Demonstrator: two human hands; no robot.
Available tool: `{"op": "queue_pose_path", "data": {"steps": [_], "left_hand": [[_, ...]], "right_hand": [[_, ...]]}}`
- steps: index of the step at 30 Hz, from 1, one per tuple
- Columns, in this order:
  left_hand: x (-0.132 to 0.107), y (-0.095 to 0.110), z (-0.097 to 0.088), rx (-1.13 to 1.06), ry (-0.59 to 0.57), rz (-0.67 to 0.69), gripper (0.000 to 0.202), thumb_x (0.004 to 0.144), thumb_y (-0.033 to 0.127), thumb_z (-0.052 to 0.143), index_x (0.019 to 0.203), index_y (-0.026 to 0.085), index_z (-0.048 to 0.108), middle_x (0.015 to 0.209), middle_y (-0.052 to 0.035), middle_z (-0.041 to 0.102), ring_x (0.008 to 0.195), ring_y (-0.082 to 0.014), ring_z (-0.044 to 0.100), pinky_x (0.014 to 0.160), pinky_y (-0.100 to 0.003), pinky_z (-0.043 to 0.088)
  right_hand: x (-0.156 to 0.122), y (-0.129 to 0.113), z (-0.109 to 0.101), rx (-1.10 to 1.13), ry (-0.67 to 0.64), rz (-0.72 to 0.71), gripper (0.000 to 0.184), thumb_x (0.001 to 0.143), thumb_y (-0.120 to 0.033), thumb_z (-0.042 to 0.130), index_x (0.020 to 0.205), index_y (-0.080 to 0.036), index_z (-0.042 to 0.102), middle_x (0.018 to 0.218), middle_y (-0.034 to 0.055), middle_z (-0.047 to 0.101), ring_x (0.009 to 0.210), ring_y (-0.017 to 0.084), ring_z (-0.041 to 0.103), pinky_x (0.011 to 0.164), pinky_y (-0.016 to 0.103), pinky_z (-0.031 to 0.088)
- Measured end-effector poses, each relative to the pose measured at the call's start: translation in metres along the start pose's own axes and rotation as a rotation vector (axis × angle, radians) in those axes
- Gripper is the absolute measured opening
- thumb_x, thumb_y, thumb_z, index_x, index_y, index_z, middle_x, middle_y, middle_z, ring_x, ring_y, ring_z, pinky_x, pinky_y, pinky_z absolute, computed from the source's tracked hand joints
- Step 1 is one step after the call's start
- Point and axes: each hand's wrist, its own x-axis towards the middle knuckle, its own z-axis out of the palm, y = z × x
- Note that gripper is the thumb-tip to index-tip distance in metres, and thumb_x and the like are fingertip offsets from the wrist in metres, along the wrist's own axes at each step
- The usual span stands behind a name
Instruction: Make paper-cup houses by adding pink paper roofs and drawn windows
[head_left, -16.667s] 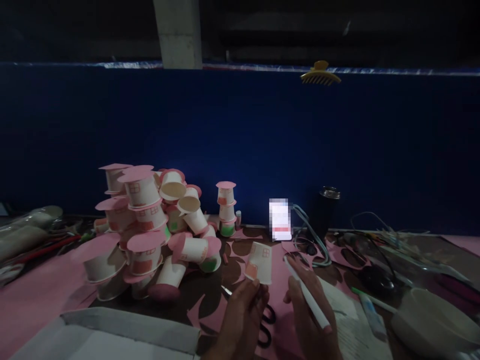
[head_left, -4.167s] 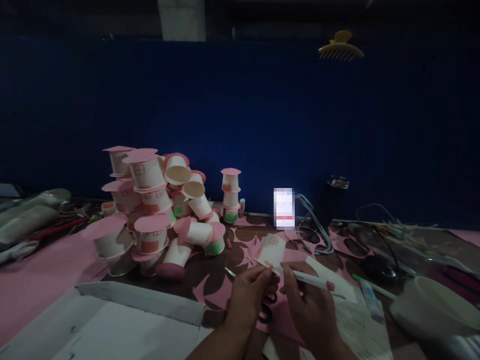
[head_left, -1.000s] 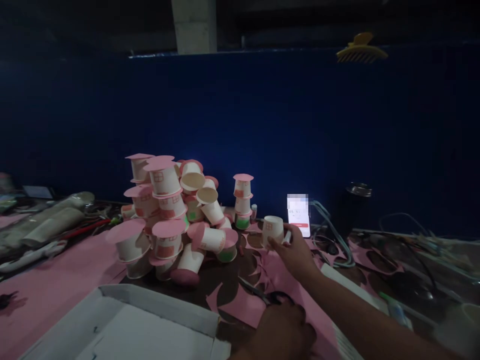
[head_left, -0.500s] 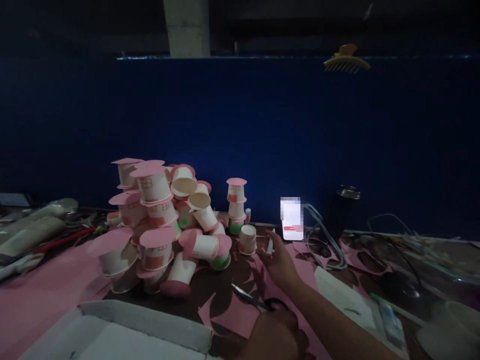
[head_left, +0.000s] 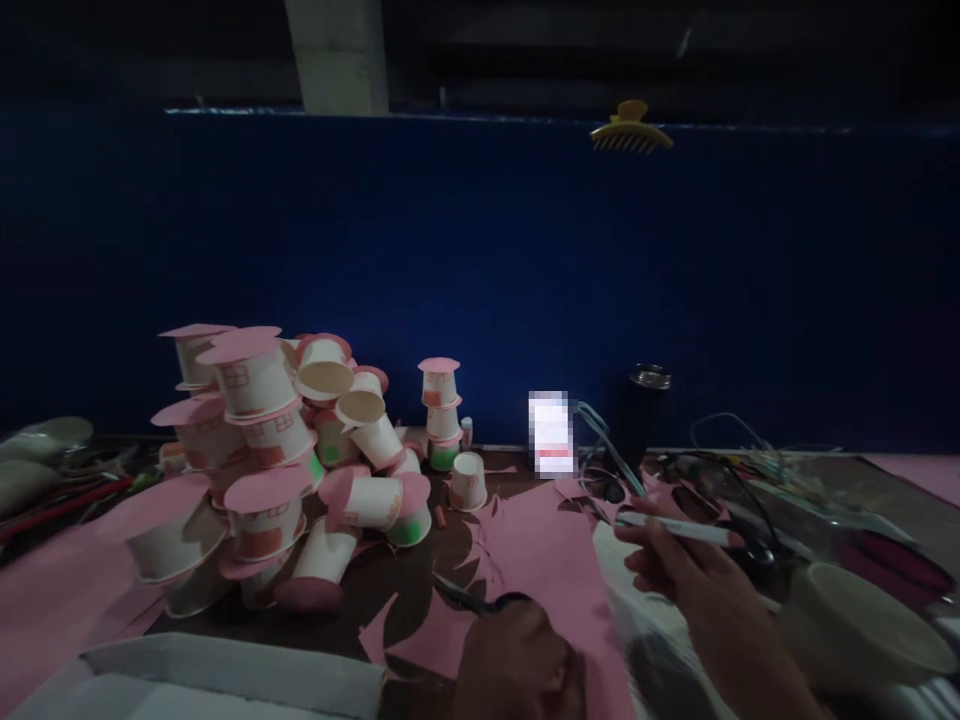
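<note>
My right hand [head_left: 682, 570], at the right, pinches a white marker [head_left: 679, 527] with a reddish end; it lies nearly level across the fingers. My left hand [head_left: 517, 655] is closed low in the middle around the handle of a pair of scissors [head_left: 465, 595], whose blades point away to the left. Beneath and beyond that hand lies cut pink paper [head_left: 551, 560] with curved edges. An upside-down paper cup [head_left: 469, 480] with faint drawn marks stands behind the paper. To its left rises a small tower of cups [head_left: 441, 422] with a pink disc on top.
Many stacked and toppled cups with pink discs [head_left: 262, 440] crowd the left. A white box [head_left: 240, 655] sits at the front left. A lit phone [head_left: 551, 435], a dark bottle [head_left: 641, 420], cables and a bowl [head_left: 862, 625] stand behind and to the right.
My right hand has moved from beside the upside-down cup to the right, taking the white marker with it. The view has turned slightly right. My left hand stays on the scissors.
</note>
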Motion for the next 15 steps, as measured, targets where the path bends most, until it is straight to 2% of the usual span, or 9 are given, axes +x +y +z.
{"op": "queue_pose_path", "data": {"steps": [5, 7, 9, 11, 12, 13, 15], "left_hand": [[0.008, -0.004, -0.025, -0.282, 0.257, -0.35, 0.022, 0.089, 0.02, 0.04, 0.076, 0.018, 0.057, 0.071, -0.0031, 0.054, 0.069, -0.014, 0.052, 0.065, -0.026, 0.038], [0.011, -0.007, -0.032, -0.316, 0.315, -0.414, 0.019, 0.09, 0.021, 0.04, 0.083, 0.018, 0.057, 0.078, -0.0039, 0.055, 0.076, -0.0153, 0.053, 0.071, -0.026, 0.04], [0.011, -0.007, -0.034, -0.319, 0.33, -0.4, 0.017, 0.089, 0.02, 0.041, 0.085, 0.018, 0.058, 0.079, -0.0043, 0.055, 0.076, -0.0158, 0.052, 0.071, -0.027, 0.04], [0.01, -0.004, -0.033, -0.32, 0.291, -0.322, 0.018, 0.089, 0.019, 0.042, 0.082, 0.017, 0.059, 0.076, -0.004, 0.055, 0.073, -0.0154, 0.052, 0.068, -0.026, 0.04], [0.009, -0.003, -0.032, -0.32, 0.266, -0.275, 0.019, 0.088, 0.018, 0.042, 0.081, 0.017, 0.059, 0.074, -0.0038, 0.056, 0.072, -0.015, 0.053, 0.067, -0.026, 0.039], [0.009, -0.001, -0.032, -0.318, 0.245, -0.235, 0.02, 0.088, 0.017, 0.041, 0.08, 0.017, 0.059, 0.073, -0.0036, 0.056, 0.071, -0.0148, 0.053, 0.066, -0.026, 0.039], [0.011, 0.002, -0.035, -0.288, 0.228, -0.204, 0.02, 0.088, 0.017, 0.04, 0.082, 0.018, 0.06, 0.073, -0.0038, 0.057, 0.072, -0.015, 0.054, 0.067, -0.026, 0.04]], "right_hand": [[-0.017, 0.004, 0.023, -0.048, -0.102, -0.04, 0.042, 0.077, -0.047, 0.063, 0.108, -0.018, 0.062, 0.073, 0.0006, 0.063, 0.055, 0.012, 0.055, 0.047, 0.023, 0.049], [-0.022, 0.01, 0.035, -0.07, -0.149, -0.045, 0.044, 0.078, -0.048, 0.06, 0.11, -0.018, 0.061, 0.072, 0.0001, 0.062, 0.054, 0.012, 0.054, 0.045, 0.023, 0.047], [-0.027, 0.02, 0.044, -0.127, -0.17, -0.08, 0.046, 0.081, -0.049, 0.055, 0.113, -0.017, 0.059, 0.071, 0.0003, 0.062, 0.05, 0.012, 0.053, 0.045, 0.024, 0.047], [-0.033, 0.032, 0.048, -0.2, -0.162, -0.187, 0.04, 0.084, -0.045, 0.052, 0.115, -0.02, 0.059, 0.075, 0.002, 0.064, 0.054, 0.014, 0.056, 0.053, 0.027, 0.05], [-0.035, 0.038, 0.049, -0.21, -0.135, -0.268, 0.035, 0.085, -0.041, 0.051, 0.113, -0.022, 0.06, 0.088, 0.0047, 0.066, 0.064, 0.016, 0.06, 0.061, 0.029, 0.052], [-0.036, 0.043, 0.048, -0.226, -0.188, -0.347, 0.031, 0.084, -0.038, 0.053, 0.11, -0.023, 0.062, 0.1, 0.0066, 0.066, 0.075, 0.018, 0.063, 0.067, 0.031, 0.054], [-0.039, 0.049, 0.047, -0.237, -0.246, -0.492, 0.024, 0.082, -0.032, 0.055, 0.102, -0.026, 0.067, 0.107, 0.0067, 0.065, 0.091, 0.022, 0.063, 0.08, 0.034, 0.053]]}}
